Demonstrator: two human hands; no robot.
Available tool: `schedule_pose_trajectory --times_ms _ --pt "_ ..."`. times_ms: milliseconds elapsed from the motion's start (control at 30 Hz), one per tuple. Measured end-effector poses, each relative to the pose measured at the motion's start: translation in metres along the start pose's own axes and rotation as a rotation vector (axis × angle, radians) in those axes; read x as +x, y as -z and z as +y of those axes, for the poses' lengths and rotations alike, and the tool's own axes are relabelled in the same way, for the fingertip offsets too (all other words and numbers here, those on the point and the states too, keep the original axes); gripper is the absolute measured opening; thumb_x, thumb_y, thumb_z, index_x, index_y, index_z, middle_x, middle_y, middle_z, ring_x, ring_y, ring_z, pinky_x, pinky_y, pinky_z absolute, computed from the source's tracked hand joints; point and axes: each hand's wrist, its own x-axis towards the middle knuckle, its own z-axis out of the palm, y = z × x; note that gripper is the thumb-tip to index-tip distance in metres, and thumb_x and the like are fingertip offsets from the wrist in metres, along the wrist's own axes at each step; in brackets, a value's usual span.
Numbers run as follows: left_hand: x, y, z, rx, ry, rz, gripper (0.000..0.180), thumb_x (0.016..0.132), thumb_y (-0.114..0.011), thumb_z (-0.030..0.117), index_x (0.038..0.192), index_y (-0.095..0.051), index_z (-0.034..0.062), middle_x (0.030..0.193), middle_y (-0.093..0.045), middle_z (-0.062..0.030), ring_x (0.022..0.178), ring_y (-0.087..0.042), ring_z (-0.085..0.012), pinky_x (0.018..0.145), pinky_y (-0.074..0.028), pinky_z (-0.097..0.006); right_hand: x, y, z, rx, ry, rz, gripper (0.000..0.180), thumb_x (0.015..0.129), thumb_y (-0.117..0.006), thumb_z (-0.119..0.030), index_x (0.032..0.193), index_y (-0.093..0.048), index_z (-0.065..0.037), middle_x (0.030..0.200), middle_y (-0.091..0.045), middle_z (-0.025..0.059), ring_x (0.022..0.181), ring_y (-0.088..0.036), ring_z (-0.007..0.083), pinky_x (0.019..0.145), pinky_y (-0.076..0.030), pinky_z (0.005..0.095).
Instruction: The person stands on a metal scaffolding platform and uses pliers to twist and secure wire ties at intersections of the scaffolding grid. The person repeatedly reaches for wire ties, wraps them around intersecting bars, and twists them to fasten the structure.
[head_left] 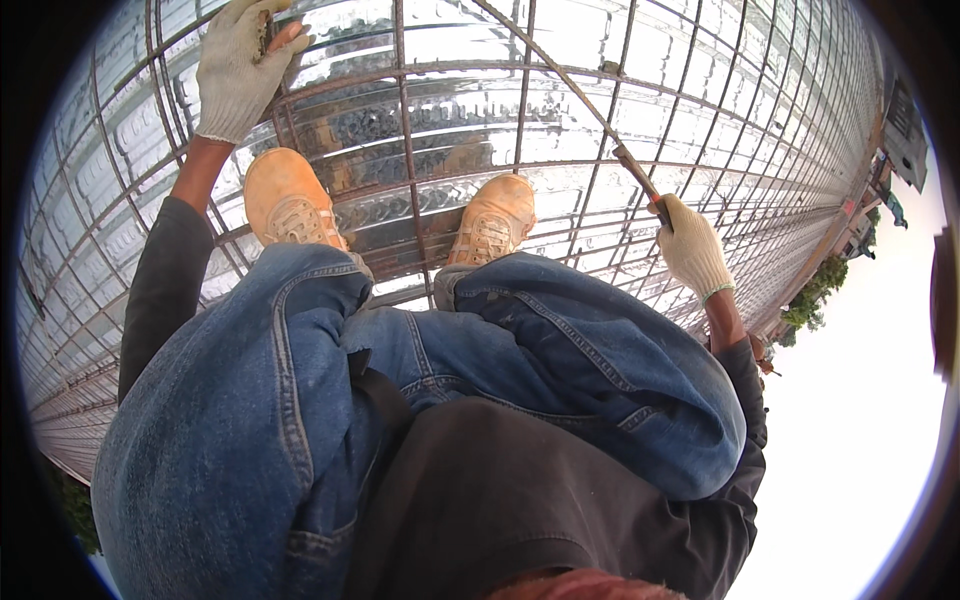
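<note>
My left hand (238, 82), in a pale knit work glove with bare fingertips showing, is closed at the upper left, just over the steel bars. A small dark, rough piece shows at its fingers; I cannot make out what it is. On the right, my gloved right hand (692, 250) grips the thick end of a long rod-like tool (638, 172). A reddish band shows beside the fist. The thin brown shaft slants up and left over the rebar mesh (410, 140) and leaves the picture at the top, so its tip is hidden.
Shiny ribbed metal decking (350, 125) lies under the mesh. My tan shoes (290, 200) stand among the bars, and my knees are bent deeply. Along the far right run an edge (835, 235), green trees (815, 300) and a grey structure (905, 135).
</note>
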Motion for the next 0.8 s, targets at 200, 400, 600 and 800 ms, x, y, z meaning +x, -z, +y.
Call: schedule_pose_trajectory --times_ms 200,400,600,800 --pt "0.005 0.006 0.005 0.050 -0.021 -0.038 0.040 0.079 -0.089 0.001 0.115 -0.072 0.0046 0.138 -0.068 -0.0198 0.127 -0.065 -0.0384 0.106 -0.056 -0.046 0.012 0.013 -0.003 -0.083 -0.011 -0.062 0.028 0.104 -0.059 -0.010 0.131 -0.068 -0.011 0.106 -0.079 0.0223 0.102 -0.077 0.0438 0.088 -0.059 0.0568" --pt "0.003 -0.001 0.008 0.004 0.018 0.004 0.038 0.079 -0.087 0.000 0.114 -0.072 0.0049 0.137 -0.068 -0.0194 0.127 -0.065 -0.0375 0.105 -0.056 -0.046 0.022 0.042 -0.023 -0.279 -0.006 -0.139 0.027 0.105 -0.059 -0.010 0.130 -0.067 -0.006 0.106 -0.080 0.0226 0.103 -0.078 0.0428 0.091 -0.059 0.0564" --pt "0.002 -0.001 -0.001 0.028 -0.014 -0.005 0.037 0.080 -0.086 0.000 0.114 -0.072 0.0050 0.137 -0.068 -0.0195 0.127 -0.065 -0.0371 0.105 -0.056 -0.045 0.035 0.056 -0.024 -0.005 -0.079 -0.328 0.038 0.099 -0.061 -0.015 0.132 -0.069 0.001 0.102 -0.077 0.0203 0.095 -0.075 0.0363 0.087 -0.058 0.0490" --pt "0.003 0.002 -0.001 -0.005 -0.013 -0.020 0.036 0.079 -0.084 -0.001 0.113 -0.072 0.0061 0.136 -0.068 -0.0188 0.125 -0.066 -0.0371 0.104 -0.057 -0.046 0.029 0.044 -0.023 0.563 -0.295 -0.469 0.044 0.099 -0.057 -0.015 0.138 -0.064 0.005 0.097 -0.067 0.0069 0.089 -0.067 0.0174 0.078 -0.057 0.0385"
